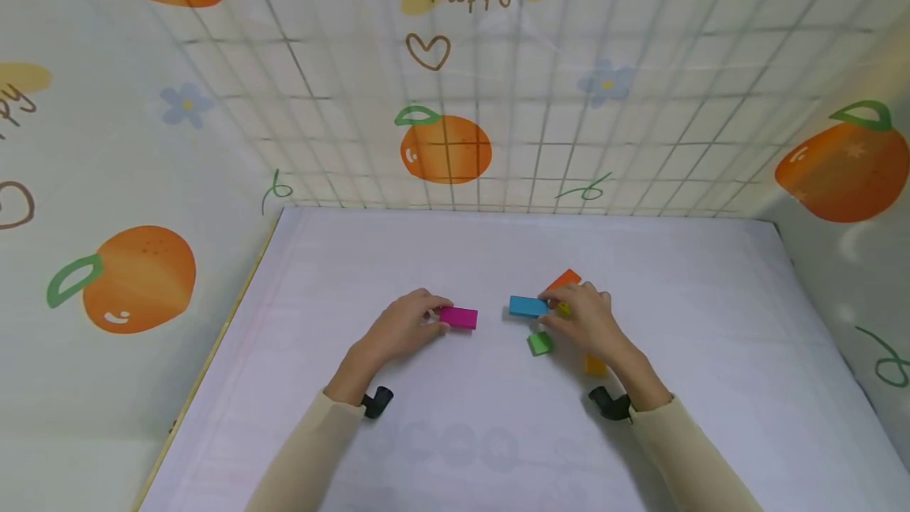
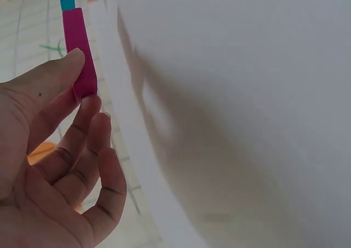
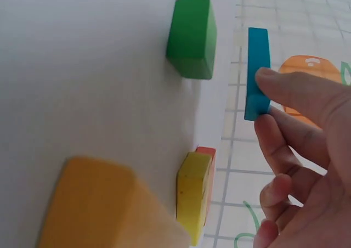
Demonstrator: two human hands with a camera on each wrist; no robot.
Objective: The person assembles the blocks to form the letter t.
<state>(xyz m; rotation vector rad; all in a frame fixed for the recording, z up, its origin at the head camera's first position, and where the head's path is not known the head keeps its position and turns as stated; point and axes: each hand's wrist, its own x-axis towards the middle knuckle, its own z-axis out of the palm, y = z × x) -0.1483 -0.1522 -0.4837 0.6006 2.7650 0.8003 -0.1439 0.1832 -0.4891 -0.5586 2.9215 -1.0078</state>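
Note:
Between thumb and fingers my left hand pinches a magenta block by its left end. In the left wrist view the thumb lies on that flat magenta block, while the other fingers curl loosely below. My right hand pinches a blue block by its right end, and the blue block looks raised off the table in the right wrist view. A gap separates the two held blocks. Just below the blue one lies a small green block.
An orange-red block and a yellow block lie behind my right hand, partly hidden by it in the head view. Under the right wrist is an orange-yellow block. The white table meets a patterned cloth wall at the back.

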